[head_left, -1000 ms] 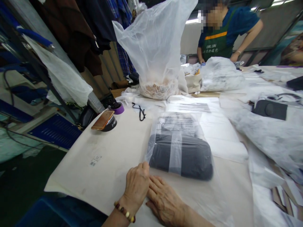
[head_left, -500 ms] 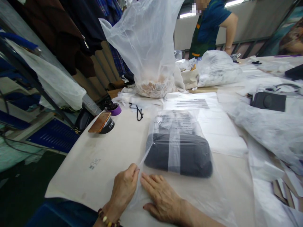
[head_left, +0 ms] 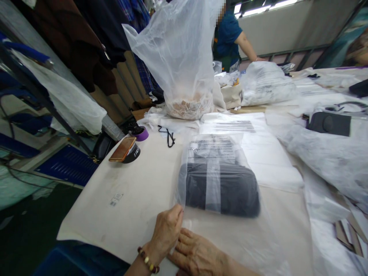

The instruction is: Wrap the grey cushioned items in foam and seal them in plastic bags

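Observation:
A dark folded item (head_left: 235, 189) with a pale band round it lies inside a clear plastic bag (head_left: 224, 235) with printed text. My left hand (head_left: 168, 230), with a beaded bracelet at the wrist, is closed on the bag's left edge, below the dark item. Right beside it, my right hand (head_left: 198, 253) rests flat on the lower left part of the bag, fingers extended and pointing left.
A phone (head_left: 123, 149) leans on a black tape roll near a purple roll (head_left: 140, 133) and a black cord (head_left: 170, 138). Behind stands a tall plastic bag (head_left: 184, 57). Plastic bags (head_left: 324, 153) lie at right. A person (head_left: 230, 34) stands across the table.
My left hand has moved right, folding the bag's left edge inward beside the dark item. My right hand has shifted slightly down. The person across the table has moved left.

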The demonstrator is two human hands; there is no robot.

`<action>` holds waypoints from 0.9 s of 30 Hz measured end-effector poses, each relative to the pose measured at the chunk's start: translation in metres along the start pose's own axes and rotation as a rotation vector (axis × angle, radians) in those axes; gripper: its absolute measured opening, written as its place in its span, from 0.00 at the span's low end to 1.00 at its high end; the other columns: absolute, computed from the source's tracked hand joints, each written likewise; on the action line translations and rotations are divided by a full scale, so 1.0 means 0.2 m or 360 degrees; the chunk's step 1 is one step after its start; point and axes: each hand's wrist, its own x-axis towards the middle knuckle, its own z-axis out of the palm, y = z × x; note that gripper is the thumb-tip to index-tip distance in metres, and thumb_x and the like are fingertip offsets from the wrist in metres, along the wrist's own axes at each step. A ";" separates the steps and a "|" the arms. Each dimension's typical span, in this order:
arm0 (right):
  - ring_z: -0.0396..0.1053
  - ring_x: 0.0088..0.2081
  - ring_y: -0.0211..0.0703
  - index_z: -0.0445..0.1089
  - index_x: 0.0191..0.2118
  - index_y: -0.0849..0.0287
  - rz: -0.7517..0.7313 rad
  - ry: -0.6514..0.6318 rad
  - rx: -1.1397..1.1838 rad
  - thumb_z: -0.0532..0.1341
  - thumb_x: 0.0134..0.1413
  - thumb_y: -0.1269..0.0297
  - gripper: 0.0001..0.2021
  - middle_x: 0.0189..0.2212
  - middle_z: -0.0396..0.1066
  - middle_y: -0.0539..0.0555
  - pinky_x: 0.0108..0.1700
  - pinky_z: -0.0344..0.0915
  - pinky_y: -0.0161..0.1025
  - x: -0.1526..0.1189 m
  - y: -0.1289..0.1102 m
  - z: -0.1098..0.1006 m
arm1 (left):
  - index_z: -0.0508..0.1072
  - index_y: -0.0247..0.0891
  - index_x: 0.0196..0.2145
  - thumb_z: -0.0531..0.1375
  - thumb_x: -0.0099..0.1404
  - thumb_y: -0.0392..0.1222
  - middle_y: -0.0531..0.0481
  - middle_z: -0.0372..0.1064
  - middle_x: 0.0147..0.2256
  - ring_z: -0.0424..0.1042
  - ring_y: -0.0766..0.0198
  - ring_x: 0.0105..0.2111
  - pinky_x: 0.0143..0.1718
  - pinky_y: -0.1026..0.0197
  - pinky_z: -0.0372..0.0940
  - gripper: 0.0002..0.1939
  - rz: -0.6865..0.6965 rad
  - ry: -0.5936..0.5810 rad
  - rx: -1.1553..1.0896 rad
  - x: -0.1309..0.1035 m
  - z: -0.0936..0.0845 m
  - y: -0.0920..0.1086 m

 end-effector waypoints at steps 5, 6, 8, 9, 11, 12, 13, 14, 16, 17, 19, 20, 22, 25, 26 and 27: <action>0.59 0.56 0.39 0.59 0.55 0.65 -0.0209 0.0034 0.0133 0.48 0.63 0.67 0.17 0.53 0.66 0.56 0.60 0.50 0.36 0.00 -0.01 0.10 | 0.61 0.40 0.28 0.44 0.64 0.33 0.55 0.64 0.19 0.66 0.67 0.19 0.22 0.66 0.53 0.10 0.0028 -0.0049 -0.0104 0.02 0.06 0.01; 0.60 0.55 0.37 0.61 0.53 0.63 -0.0246 0.0034 0.0198 0.47 0.64 0.69 0.15 0.51 0.68 0.54 0.58 0.53 0.34 0.00 -0.02 0.12 | 0.61 0.40 0.29 0.44 0.64 0.33 0.55 0.65 0.20 0.67 0.67 0.20 0.22 0.66 0.54 0.09 0.0041 -0.0049 -0.0115 0.02 0.08 0.01; 0.68 0.47 0.34 0.67 0.47 0.58 -0.0259 0.0024 0.0324 0.47 0.63 0.69 0.13 0.42 0.74 0.50 0.50 0.62 0.30 -0.03 -0.04 0.13 | 0.61 0.39 0.31 0.45 0.64 0.34 0.54 0.66 0.21 0.68 0.65 0.21 0.22 0.65 0.55 0.08 0.0086 -0.0047 -0.0135 0.01 0.09 0.01; 0.71 0.41 0.34 0.69 0.43 0.57 -0.0236 0.0025 0.0367 0.47 0.63 0.69 0.13 0.35 0.76 0.49 0.44 0.65 0.29 -0.04 -0.05 0.11 | 0.61 0.39 0.33 0.45 0.64 0.34 0.53 0.67 0.23 0.69 0.64 0.22 0.22 0.64 0.57 0.07 0.0121 -0.0044 -0.0147 0.01 0.10 0.01; 0.72 0.28 0.35 0.70 0.38 0.58 -0.0133 0.0071 0.0386 0.46 0.62 0.69 0.15 0.22 0.73 0.48 0.35 0.67 0.30 -0.08 -0.07 0.03 | 0.61 0.38 0.35 0.45 0.64 0.34 0.51 0.68 0.25 0.70 0.63 0.25 0.25 0.63 0.60 0.07 0.0213 -0.0030 -0.0170 -0.02 0.12 -0.01; 0.71 0.27 0.37 0.70 0.39 0.60 -0.0025 0.0135 0.0344 0.46 0.62 0.69 0.15 0.22 0.72 0.50 0.34 0.67 0.33 -0.09 -0.06 -0.03 | 0.61 0.38 0.35 0.45 0.64 0.33 0.50 0.69 0.27 0.70 0.63 0.27 0.27 0.63 0.62 0.07 0.0268 -0.0019 -0.0178 -0.03 0.13 -0.01; 0.71 0.29 0.39 0.69 0.41 0.63 0.0061 0.0212 0.0289 0.46 0.61 0.69 0.15 0.24 0.73 0.53 0.35 0.67 0.35 -0.09 -0.05 -0.10 | 0.61 0.38 0.35 0.44 0.64 0.32 0.49 0.69 0.29 0.70 0.63 0.29 0.30 0.62 0.63 0.08 0.0331 -0.0006 -0.0183 -0.04 0.14 -0.02; 0.72 0.36 0.43 0.67 0.46 0.65 0.0229 0.0328 0.0158 0.47 0.59 0.70 0.15 0.32 0.74 0.58 0.40 0.67 0.40 -0.08 -0.02 -0.17 | 0.61 0.38 0.35 0.44 0.63 0.31 0.48 0.69 0.30 0.69 0.62 0.31 0.33 0.62 0.64 0.09 0.0395 0.0010 -0.0184 -0.06 0.15 -0.03; 0.65 0.50 0.48 0.63 0.52 0.67 0.0284 0.0483 -0.0166 0.47 0.57 0.73 0.18 0.46 0.70 0.63 0.51 0.63 0.47 -0.03 0.06 -0.30 | 0.62 0.38 0.37 0.44 0.62 0.30 0.47 0.69 0.33 0.68 0.61 0.34 0.36 0.59 0.64 0.10 0.0498 0.0047 -0.0164 -0.08 0.18 -0.03; 0.60 0.55 0.51 0.61 0.54 0.67 0.0303 0.0524 -0.0360 0.47 0.58 0.74 0.19 0.52 0.66 0.64 0.55 0.58 0.51 0.01 0.11 -0.34 | 0.61 0.37 0.38 0.44 0.62 0.29 0.46 0.68 0.34 0.68 0.60 0.35 0.36 0.58 0.64 0.11 0.0527 0.0069 -0.0143 -0.09 0.19 -0.03; 0.54 0.59 0.53 0.60 0.55 0.68 0.0347 0.0503 -0.0644 0.49 0.60 0.70 0.19 0.56 0.60 0.65 0.58 0.53 0.55 0.07 0.22 -0.38 | 0.61 0.37 0.40 0.44 0.63 0.28 0.46 0.67 0.34 0.66 0.58 0.33 0.34 0.56 0.64 0.11 0.0545 0.0111 -0.0089 -0.11 0.20 -0.02; 0.53 0.60 0.54 0.60 0.55 0.69 0.0400 0.0462 -0.0728 0.51 0.60 0.66 0.20 0.57 0.59 0.65 0.59 0.52 0.56 0.10 0.27 -0.38 | 0.61 0.37 0.38 0.44 0.63 0.28 0.46 0.66 0.32 0.65 0.57 0.32 0.32 0.55 0.63 0.11 0.0542 0.0126 -0.0063 -0.11 0.20 -0.02; 0.54 0.59 0.55 0.59 0.56 0.70 0.0491 0.0365 -0.0785 0.53 0.59 0.59 0.24 0.57 0.59 0.65 0.59 0.52 0.55 0.10 0.35 -0.35 | 0.61 0.37 0.35 0.45 0.64 0.28 0.47 0.65 0.30 0.63 0.57 0.30 0.30 0.56 0.62 0.09 0.0537 0.0140 -0.0024 -0.12 0.20 -0.01; 0.54 0.60 0.52 0.56 0.59 0.67 0.0540 0.0295 -0.0836 0.54 0.58 0.56 0.27 0.59 0.57 0.62 0.59 0.52 0.52 0.03 0.38 -0.31 | 0.60 0.37 0.35 0.45 0.64 0.29 0.48 0.64 0.30 0.63 0.57 0.30 0.31 0.56 0.61 0.07 0.0530 0.0153 -0.0001 -0.12 0.19 0.00; 0.53 0.60 0.51 0.56 0.59 0.67 0.0547 0.0295 -0.0862 0.54 0.59 0.56 0.27 0.59 0.56 0.61 0.59 0.52 0.51 0.00 0.38 -0.30 | 0.60 0.37 0.35 0.46 0.65 0.29 0.48 0.64 0.31 0.63 0.57 0.30 0.31 0.56 0.61 0.07 0.0530 0.0160 0.0002 -0.12 0.19 0.00; 0.54 0.60 0.51 0.55 0.59 0.67 0.0555 0.0307 -0.0890 0.53 0.59 0.57 0.26 0.59 0.57 0.61 0.59 0.52 0.51 -0.03 0.37 -0.30 | 0.60 0.37 0.36 0.46 0.65 0.30 0.48 0.64 0.31 0.63 0.57 0.30 0.31 0.55 0.61 0.07 0.0531 0.0168 0.0003 -0.12 0.19 0.00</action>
